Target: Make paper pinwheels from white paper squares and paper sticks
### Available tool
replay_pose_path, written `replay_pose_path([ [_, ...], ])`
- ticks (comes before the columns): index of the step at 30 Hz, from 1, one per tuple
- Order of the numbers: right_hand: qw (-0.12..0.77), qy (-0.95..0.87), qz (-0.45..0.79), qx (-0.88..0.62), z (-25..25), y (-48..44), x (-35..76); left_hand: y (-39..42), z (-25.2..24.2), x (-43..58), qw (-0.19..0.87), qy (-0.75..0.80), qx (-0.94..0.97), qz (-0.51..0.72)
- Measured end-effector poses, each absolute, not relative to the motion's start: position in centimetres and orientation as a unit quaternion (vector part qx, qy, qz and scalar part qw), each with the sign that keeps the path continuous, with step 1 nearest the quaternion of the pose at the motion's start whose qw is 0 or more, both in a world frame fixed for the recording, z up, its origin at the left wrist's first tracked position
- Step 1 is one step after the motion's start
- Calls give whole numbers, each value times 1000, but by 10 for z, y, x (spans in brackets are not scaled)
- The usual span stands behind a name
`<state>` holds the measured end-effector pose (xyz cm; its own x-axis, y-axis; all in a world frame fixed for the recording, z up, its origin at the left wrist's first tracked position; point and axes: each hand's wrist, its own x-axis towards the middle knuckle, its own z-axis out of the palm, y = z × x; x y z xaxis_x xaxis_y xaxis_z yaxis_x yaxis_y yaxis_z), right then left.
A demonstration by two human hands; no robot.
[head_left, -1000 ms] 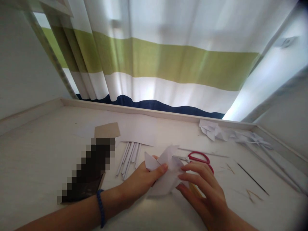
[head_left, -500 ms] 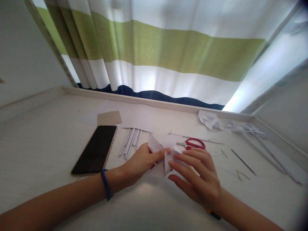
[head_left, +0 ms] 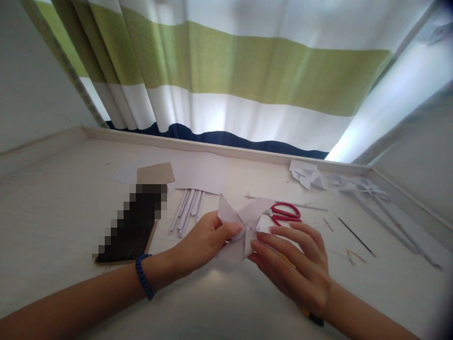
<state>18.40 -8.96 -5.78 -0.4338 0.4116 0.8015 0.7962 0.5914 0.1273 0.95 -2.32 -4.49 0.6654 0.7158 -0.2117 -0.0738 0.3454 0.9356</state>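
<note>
A white folded paper pinwheel [head_left: 255, 210] is held low over the table between both hands, its pointed blades spread around the middle. My left hand [head_left: 200, 241], with a blue braided bracelet [head_left: 144, 276] at the wrist, pinches its left side, thumb on top near the centre. My right hand [head_left: 304, 269] is closed on the right-hand blade with thumb and fingertips. Scissors with red handles [head_left: 286, 204] lie just behind the right fingers. Beneath that hand, a yellow and black tool [head_left: 314, 319] is mostly hidden.
Left of the hands lie a phone [head_left: 130, 231], a cardboard piece [head_left: 155, 173], white paper [head_left: 203, 172] and several rolled paper sticks [head_left: 191, 210]. On the right are folded papers [head_left: 307, 175], a thin dark stick [head_left: 356, 235] and small wooden bits [head_left: 356, 256]. A raised ledge [head_left: 198, 146] borders the back.
My left thumb has drawn back from the pinwheel's centre. My right fingers have closed in on its right blade, and the blades now face up more openly. The view has shifted slightly.
</note>
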Motion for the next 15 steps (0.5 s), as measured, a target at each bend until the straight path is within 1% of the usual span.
replay_pose_path([
  [5,364,-813,-265,-370,-59,-90,187,-22,-44,9,728,349,530,259],
  [15,362,-815,-275,-359,-58,-91,185,-20,-46,9,722,328,557,246],
])
